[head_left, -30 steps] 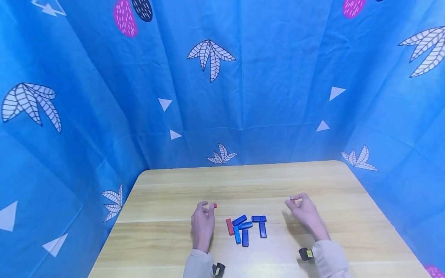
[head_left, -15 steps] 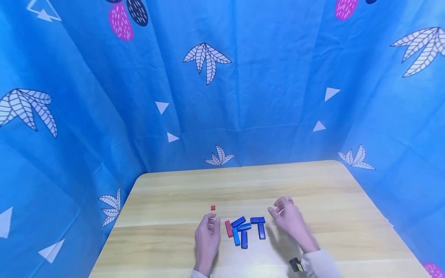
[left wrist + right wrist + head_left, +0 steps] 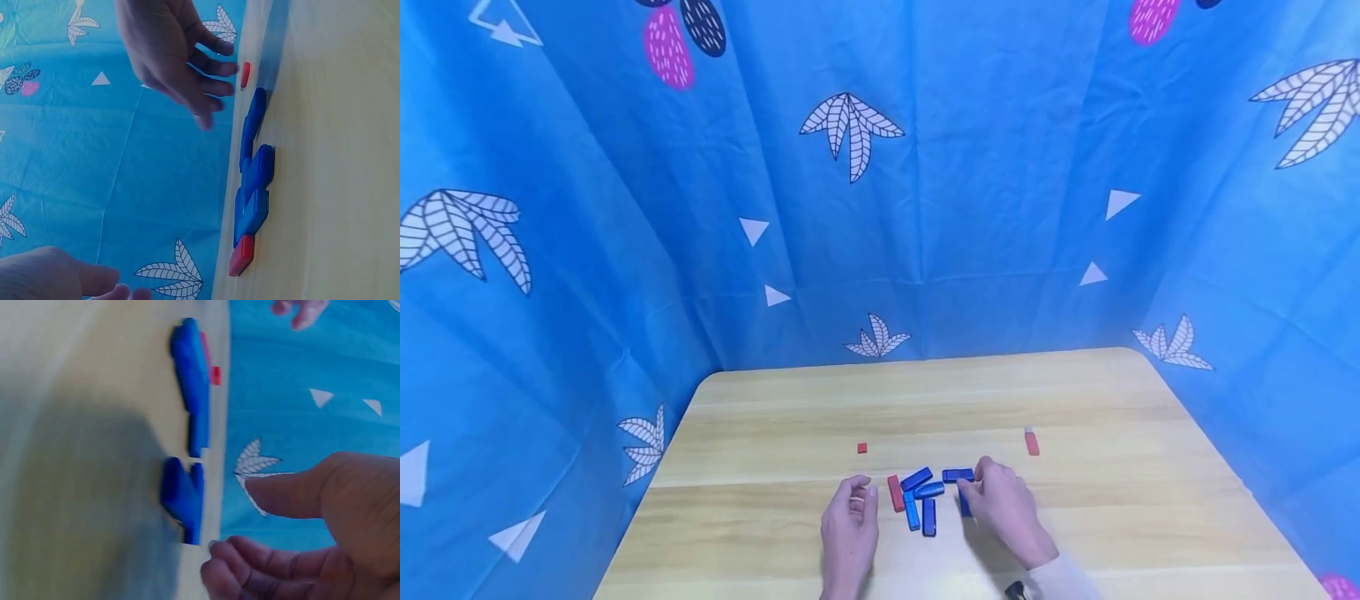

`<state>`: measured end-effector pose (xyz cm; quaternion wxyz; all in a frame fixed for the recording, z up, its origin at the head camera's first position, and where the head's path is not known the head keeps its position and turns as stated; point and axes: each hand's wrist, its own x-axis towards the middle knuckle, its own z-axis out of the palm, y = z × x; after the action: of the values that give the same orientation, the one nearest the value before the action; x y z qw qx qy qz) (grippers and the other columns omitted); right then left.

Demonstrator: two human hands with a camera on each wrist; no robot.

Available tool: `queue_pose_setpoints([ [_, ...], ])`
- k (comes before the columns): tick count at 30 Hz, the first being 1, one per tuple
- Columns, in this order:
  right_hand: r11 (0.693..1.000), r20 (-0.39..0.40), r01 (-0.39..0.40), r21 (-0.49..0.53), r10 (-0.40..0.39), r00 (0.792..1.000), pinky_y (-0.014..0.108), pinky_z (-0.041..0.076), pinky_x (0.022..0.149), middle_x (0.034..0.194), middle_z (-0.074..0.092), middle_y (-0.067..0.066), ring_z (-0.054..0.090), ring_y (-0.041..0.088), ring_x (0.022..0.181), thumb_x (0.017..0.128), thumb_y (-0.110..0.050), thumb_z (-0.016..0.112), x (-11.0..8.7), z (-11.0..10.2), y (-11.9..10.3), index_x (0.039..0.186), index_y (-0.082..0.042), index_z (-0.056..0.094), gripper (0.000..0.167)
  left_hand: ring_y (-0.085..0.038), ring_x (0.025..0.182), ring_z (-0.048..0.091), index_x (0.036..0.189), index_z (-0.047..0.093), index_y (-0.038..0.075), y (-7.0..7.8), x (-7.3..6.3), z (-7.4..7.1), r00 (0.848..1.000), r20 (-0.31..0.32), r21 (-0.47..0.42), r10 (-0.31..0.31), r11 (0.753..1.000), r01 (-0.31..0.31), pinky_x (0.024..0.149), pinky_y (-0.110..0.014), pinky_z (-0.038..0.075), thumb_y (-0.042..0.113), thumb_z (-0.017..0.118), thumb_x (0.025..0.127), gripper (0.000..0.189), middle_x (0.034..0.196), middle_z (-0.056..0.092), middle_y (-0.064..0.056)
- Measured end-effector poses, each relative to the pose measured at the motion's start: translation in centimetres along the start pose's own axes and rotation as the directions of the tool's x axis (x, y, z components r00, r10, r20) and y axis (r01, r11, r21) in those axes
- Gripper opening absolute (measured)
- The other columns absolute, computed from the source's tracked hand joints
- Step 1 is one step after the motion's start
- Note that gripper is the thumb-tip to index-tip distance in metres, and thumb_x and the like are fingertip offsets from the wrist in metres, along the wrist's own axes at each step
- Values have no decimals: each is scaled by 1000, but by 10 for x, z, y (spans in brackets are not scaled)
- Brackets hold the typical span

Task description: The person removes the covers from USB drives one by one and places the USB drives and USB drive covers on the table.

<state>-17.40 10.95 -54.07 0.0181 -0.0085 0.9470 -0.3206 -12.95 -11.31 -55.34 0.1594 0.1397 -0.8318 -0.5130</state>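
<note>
My right hand (image 3: 1006,510) hovers over two blue USB sticks at the right of the pile, partly covering the near one (image 3: 966,507); the far one (image 3: 953,475) lies crosswise. In the right wrist view its thumb and fingers (image 3: 275,569) stand apart with nothing between them. My left hand (image 3: 850,533), fingers loosely bent and holding nothing, is left of a red USB stick (image 3: 896,493). Beside that red stick lie several blue USB sticks (image 3: 929,517), some touching. An uncapped red USB stick (image 3: 1032,443) with its metal plug showing lies farther right. A small red cap (image 3: 862,448) lies back left.
The sticks lie on a light wooden table (image 3: 760,417). A blue patterned curtain (image 3: 985,208) hangs behind it and on both sides. A dark wrist device (image 3: 1015,590) shows at the right sleeve (image 3: 1060,579).
My right hand has let go of the red USB stick and moved left and nearer, to the blue pair. My left hand has left the red cap on the table and drawn back.
</note>
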Motion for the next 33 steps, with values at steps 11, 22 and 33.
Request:
queue_pose_setpoints([
  [11, 995, 73, -93, -47, 96, 993, 27, 34, 47, 59, 44, -2, 42, 14, 52, 90, -29, 74, 1, 20, 4, 67, -12, 51, 37, -4, 77, 58, 110, 70, 10, -2, -3, 2, 998, 37, -4, -41, 999, 42, 69, -19, 51, 15, 67, 96, 15, 89, 67, 3],
  [22, 991, 135, -132, -15, 133, 982, 25, 34, 48, 55, 42, -4, 42, 12, 50, 89, -27, 73, 2, 19, 5, 62, -14, 51, 38, -3, 76, 58, 110, 70, 10, -5, -4, 5, 998, 50, -16, -38, 999, 39, 68, -19, 52, 13, 68, 95, 15, 89, 67, 3],
  [33, 994, 96, -75, 82, 67, 993, 24, 33, 47, 58, 46, -2, 40, 12, 52, 96, -26, 67, -1, 6, 5, 65, -13, 49, 37, -2, 74, 58, 108, 70, 12, 1, -4, 7, 998, 56, -8, -35, 999, 36, 67, -19, 51, 13, 68, 95, 13, 88, 67, 3],
])
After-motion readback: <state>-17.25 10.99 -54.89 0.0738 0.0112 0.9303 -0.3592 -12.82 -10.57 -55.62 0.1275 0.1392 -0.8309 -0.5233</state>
